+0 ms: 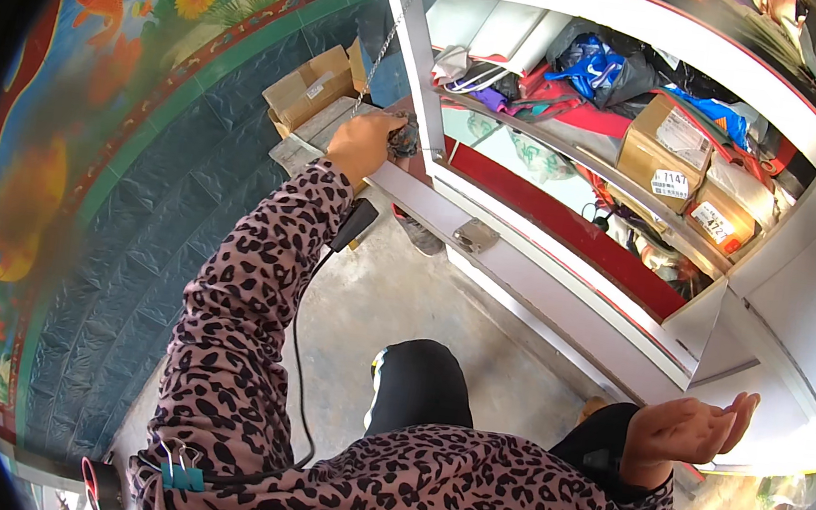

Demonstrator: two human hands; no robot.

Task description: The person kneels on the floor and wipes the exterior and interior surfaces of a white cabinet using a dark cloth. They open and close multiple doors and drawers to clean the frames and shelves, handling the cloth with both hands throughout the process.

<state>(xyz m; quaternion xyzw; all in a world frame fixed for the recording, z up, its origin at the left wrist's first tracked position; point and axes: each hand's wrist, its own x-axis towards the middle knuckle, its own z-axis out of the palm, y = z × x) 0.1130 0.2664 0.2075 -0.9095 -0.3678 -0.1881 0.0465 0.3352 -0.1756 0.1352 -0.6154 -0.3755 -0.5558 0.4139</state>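
Observation:
My left hand reaches out to the far end of a long white panel in front of a white cabinet. Its fingers are closed on a dark crumpled bundle, whose kind I cannot tell. A metal chain runs down from the cabinet's upper corner to this hand; whether the fingers also grip it is unclear. A metal latch plate is fixed on the panel. My right hand is near my knee at the lower right, fingers slightly bent and apart, touching no object that I can see.
Cardboard boxes, plastic bags and cloths fill the cabinet shelf. An opened cardboard box stands beyond my left hand, by the dark tiled wall. A shoe shows under the panel. A black cable runs along my left sleeve.

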